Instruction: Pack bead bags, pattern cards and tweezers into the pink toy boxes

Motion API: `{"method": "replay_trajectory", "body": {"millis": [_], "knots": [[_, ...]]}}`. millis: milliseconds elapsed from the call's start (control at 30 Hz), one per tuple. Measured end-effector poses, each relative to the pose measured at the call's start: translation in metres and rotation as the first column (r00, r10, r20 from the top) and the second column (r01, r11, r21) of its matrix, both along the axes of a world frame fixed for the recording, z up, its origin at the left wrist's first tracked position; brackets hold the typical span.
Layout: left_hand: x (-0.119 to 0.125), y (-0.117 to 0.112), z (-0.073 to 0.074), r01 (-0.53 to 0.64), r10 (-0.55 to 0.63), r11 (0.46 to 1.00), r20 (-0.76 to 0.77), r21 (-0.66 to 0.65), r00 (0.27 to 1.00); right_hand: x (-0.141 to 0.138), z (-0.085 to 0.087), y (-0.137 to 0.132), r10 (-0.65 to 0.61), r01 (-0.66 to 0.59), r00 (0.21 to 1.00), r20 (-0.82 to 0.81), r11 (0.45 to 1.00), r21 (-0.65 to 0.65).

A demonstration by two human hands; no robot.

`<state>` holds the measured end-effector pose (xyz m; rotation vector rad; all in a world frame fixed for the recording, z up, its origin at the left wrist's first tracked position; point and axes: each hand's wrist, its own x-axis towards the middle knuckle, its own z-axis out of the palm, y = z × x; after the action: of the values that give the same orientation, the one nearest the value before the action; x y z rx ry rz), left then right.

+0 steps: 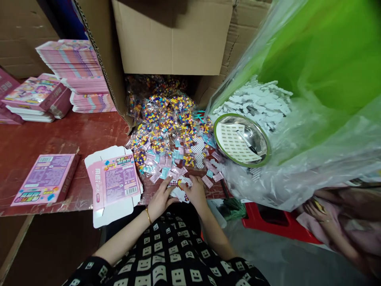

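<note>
At the table's front edge, a few white cards with purple and orange patterns (180, 192) lie between my two hands. My left hand (160, 199) has its fingers bent over their left side, wearing a gold bracelet at the wrist. From the right, my right hand (196, 194) grips the same cards, its fingertips partly hidden. Just beyond are small pink and light blue sachets (165, 161), then a heap of clear bags of colourful small beads or bricks (166, 115). White perforated pieces (197, 153) lie among the sachets. Left of my hands sits a stack of flattened pink boxes (117, 182).
An upturned cardboard box (175, 35) surrounds the heap. A steel bowl (269, 145) with a label sheet and a pen stands right, beside a plastic-lined green container (315, 59) of white pieces. Left are a closed pink box (44, 178) and stacked cartons (77, 59). Another person's hand (317, 210) shows at right.
</note>
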<state>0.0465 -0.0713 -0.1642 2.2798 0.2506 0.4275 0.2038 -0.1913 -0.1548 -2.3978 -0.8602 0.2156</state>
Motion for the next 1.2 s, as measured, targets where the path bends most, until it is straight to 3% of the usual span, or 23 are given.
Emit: {"method": "replay_trajectory", "body": {"millis": [100,233,400,533,633,767,867,933,1033,1133,1200], "knots": [[0.0,0.0,-0.002,0.012,-0.012,1.0,-0.015,0.027,1.0,0.001,0.001,0.002,-0.05,0.044,0.997,-0.066,0.995,-0.091],[0.001,0.001,-0.004,0.024,-0.024,0.999,-0.007,0.034,1.0,0.004,0.011,0.009,-0.046,-0.014,0.961,-0.273,0.977,-0.214],[0.0,0.001,-0.004,0.021,-0.022,0.999,0.013,0.037,1.0,-0.009,0.038,0.018,-0.044,0.027,0.998,-0.042,0.936,-0.35],[-0.001,0.002,-0.002,0.062,-0.062,0.997,0.003,0.051,0.998,-0.019,0.057,0.02,-0.016,-0.029,0.995,-0.099,0.898,-0.44],[-0.003,0.002,0.0,0.115,-0.114,0.99,-0.016,0.081,0.993,-0.014,0.06,0.02,-0.078,-0.023,0.977,-0.198,0.885,-0.466],[-0.002,0.002,0.003,0.116,-0.112,0.991,-0.059,0.071,0.992,-0.007,0.055,0.021,-0.056,-0.15,0.911,-0.408,0.878,-0.455],[-0.002,0.001,0.003,0.105,-0.1,0.992,-0.07,0.065,0.992,-0.014,0.053,0.022,-0.012,-0.134,0.954,-0.299,0.877,-0.462],[-0.001,0.001,0.003,0.103,-0.099,0.992,-0.058,0.073,0.993,-0.023,0.053,0.023,-0.025,-0.061,0.983,-0.183,0.891,-0.45],[-0.001,0.001,0.004,0.096,-0.093,0.993,-0.045,0.072,0.995,-0.03,0.05,0.023,-0.021,-0.031,0.991,-0.133,0.925,-0.377],[-0.002,0.002,0.008,0.084,-0.082,0.995,-0.048,0.045,0.995,-0.025,0.044,0.02,-0.011,-0.069,0.957,-0.29,0.962,-0.263],[0.0,0.003,0.011,0.085,-0.084,0.996,-0.047,0.022,0.995,-0.015,0.039,0.017,0.005,-0.083,0.88,-0.475,0.986,-0.145]]}}
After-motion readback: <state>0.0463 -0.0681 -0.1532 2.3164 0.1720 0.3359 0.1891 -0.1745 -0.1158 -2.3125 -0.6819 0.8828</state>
